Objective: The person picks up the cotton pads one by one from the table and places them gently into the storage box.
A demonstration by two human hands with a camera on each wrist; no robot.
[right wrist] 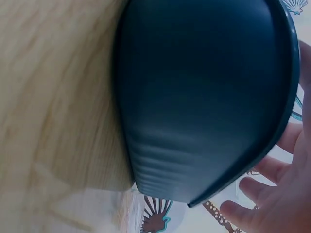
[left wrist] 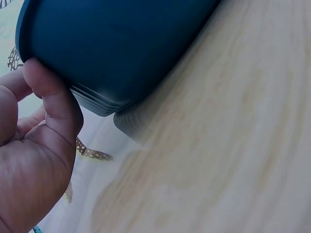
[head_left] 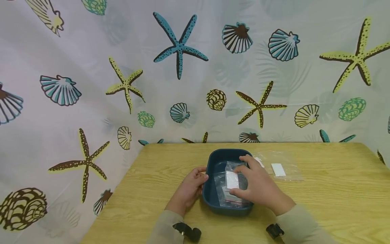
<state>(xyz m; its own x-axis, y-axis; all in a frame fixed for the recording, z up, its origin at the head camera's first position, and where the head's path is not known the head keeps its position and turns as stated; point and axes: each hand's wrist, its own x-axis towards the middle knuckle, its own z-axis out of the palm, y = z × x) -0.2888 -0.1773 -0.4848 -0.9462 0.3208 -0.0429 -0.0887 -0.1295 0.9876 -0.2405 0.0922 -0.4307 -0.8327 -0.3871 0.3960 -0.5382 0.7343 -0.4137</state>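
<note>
A dark blue plastic basin (head_left: 228, 210) with rounded corners sits on the wooden table. My left hand (head_left: 192, 186) holds its left side, thumb at the rim; in the left wrist view this thumb (left wrist: 51, 94) lies along the outer wall. Inside the basin are clear plastic bags (head_left: 220, 184), one with a red line along its edge. My right hand (head_left: 259, 183) reaches over the right rim and pinches a white rectangular block (head_left: 232, 180) between thumb and index finger, above the bags. The right wrist view shows its other fingers (right wrist: 265, 189) spread beside the rim; the block is hidden there.
Right of the basin, a clear plastic bag (head_left: 294, 171) lies flat on the table (head_left: 332, 196) with a white block (head_left: 278, 169) on or in it. Another white piece (head_left: 259, 162) shows behind the right hand. A curtain (head_left: 195, 84) printed with shells and starfish hangs behind.
</note>
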